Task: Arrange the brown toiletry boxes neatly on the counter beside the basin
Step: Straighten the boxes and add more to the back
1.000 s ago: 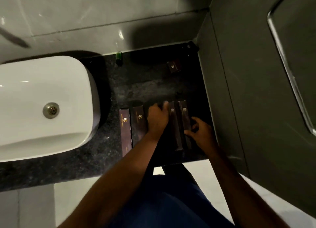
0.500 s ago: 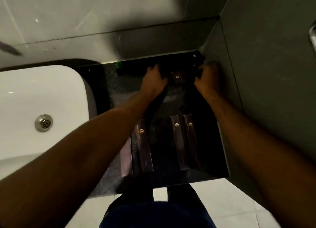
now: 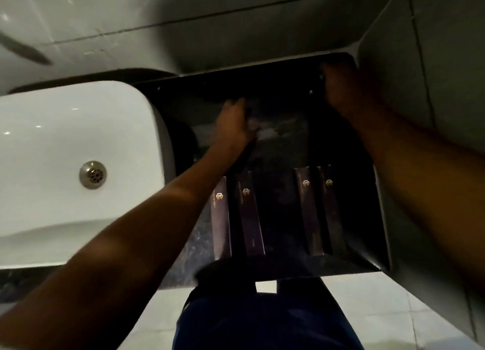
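Observation:
Four long brown boxes with gold logos lie upright in two pairs on the dark counter (image 3: 283,150). The left pair (image 3: 221,218) (image 3: 249,215) is partly under my left forearm; the right pair (image 3: 307,213) (image 3: 332,210) lies near the side wall. My left hand (image 3: 235,121) hovers over the middle-back of the counter, fingers curled around something dark that I cannot make out. My right hand (image 3: 341,92) reaches into the back right corner, blurred and in shadow. The small brown box seen earlier at the back is hidden.
A white basin (image 3: 65,150) with a metal drain (image 3: 93,175) sits left of the counter. Grey tiled walls close the back and the right side. The counter's front edge (image 3: 288,276) is above pale floor tiles and my blue-clothed legs.
Both hands have left the long boxes at the front and reached to the back of the counter. The small box there is no longer visible. The view has shifted closer.

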